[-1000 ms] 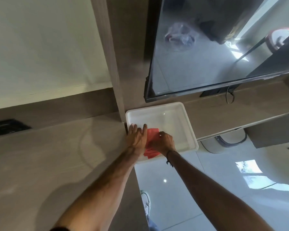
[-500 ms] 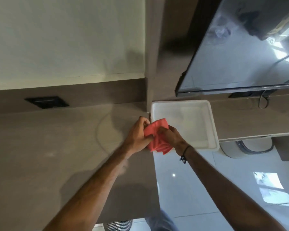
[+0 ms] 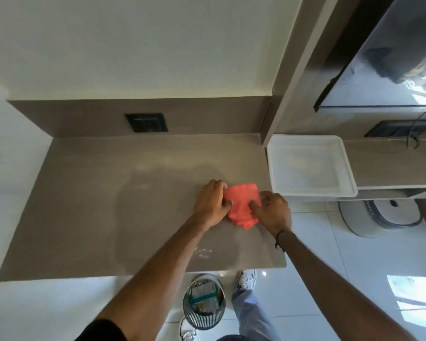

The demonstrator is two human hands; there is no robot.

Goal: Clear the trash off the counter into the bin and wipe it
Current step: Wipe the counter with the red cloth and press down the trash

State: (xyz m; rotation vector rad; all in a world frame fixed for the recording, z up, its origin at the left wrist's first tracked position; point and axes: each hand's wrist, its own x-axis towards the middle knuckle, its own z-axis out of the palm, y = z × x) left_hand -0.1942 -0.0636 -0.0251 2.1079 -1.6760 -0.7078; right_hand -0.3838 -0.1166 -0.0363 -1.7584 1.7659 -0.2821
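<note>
A white tray (image 3: pixel 310 190) sits on a shelf (image 3: pixel 389 163) under a screen (image 3: pixel 391 70). Two dark sockets (image 3: pixel 146 122) are set in the backsplash.

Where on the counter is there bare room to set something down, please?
The counter is bare from the left wall to the left hand, and behind the cloth toward the socket. It is crowded at the right, where both hands and the white tray sit.

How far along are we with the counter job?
Trash looks cleared: the counter shows no litter, and the bin below holds wrappers. In hand: left hand and right hand press the cloth onto it. Left: the wipe itself.
</note>
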